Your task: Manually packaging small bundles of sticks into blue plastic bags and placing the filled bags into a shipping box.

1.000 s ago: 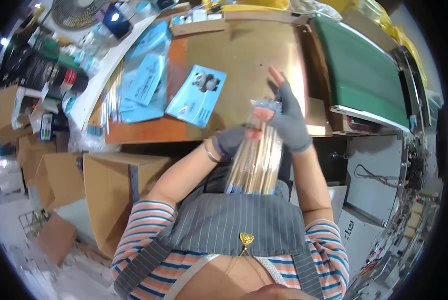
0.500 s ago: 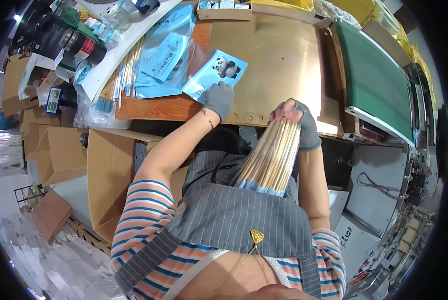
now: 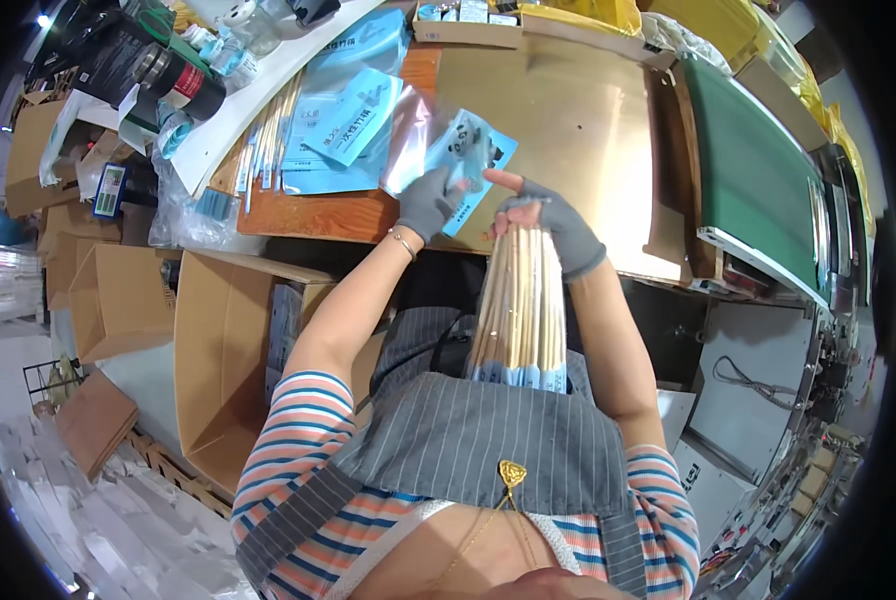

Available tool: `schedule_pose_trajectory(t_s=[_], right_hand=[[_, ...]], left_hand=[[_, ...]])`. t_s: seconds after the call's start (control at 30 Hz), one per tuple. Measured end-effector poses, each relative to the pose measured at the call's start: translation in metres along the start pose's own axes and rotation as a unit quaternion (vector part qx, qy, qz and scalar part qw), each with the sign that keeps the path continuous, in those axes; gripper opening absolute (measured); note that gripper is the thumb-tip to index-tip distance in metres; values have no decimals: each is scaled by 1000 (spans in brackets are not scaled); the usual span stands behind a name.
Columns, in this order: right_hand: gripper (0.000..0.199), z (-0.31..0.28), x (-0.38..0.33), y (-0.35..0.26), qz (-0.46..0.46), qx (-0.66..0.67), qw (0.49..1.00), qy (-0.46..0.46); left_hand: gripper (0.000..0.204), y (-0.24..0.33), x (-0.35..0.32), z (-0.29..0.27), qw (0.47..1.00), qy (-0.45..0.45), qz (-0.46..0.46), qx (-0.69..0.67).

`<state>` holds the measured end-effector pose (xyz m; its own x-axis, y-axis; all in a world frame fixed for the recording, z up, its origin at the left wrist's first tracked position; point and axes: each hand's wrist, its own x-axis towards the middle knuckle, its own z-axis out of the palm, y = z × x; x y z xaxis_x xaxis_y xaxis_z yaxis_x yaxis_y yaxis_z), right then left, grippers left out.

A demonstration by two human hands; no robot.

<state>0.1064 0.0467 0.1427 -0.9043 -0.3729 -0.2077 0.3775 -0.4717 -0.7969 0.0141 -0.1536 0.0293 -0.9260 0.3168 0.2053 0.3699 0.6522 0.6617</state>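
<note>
My left hand [image 3: 430, 205], in a grey fingerless glove, grips the edge of a blue plastic bag [image 3: 478, 150] with a panda print. The bag is partly lifted and slightly blurred over the table's front part. My right hand [image 3: 553, 222], gloved alike, is closed round the upper end of a bundle of wrapped chopsticks [image 3: 520, 310]. Its index finger stretches out towards the bag. The chopsticks hang down past the table edge in front of my apron, their blue-printed ends lowest.
More blue bags [image 3: 343, 135] are stacked at the left on the wooden table [image 3: 308, 215], beside loose wrapped chopsticks [image 3: 268, 140]. A brass-coloured plate [image 3: 568, 110] covers the middle. A green board [image 3: 753, 170] stands right. An open cardboard box [image 3: 223, 350] sits below left; a dark flask [image 3: 183, 85] lies upper left.
My left hand has shifted its hold and raised the panda bag. My right hand has brought the chopsticks left and up, close to the bag, with its index finger now stretched out.
</note>
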Motion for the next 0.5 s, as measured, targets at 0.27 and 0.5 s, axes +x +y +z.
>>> schedule_pose_trajectory(t_s=[0.27, 0.5], right_hand=[[52, -20, 40, 54, 102, 82, 990, 54], [27, -50, 45, 74, -101, 66, 988, 99]], left_hand=[[12, 60, -21, -40, 987, 22, 157, -16], [18, 78, -49, -48, 923, 36, 378, -60]])
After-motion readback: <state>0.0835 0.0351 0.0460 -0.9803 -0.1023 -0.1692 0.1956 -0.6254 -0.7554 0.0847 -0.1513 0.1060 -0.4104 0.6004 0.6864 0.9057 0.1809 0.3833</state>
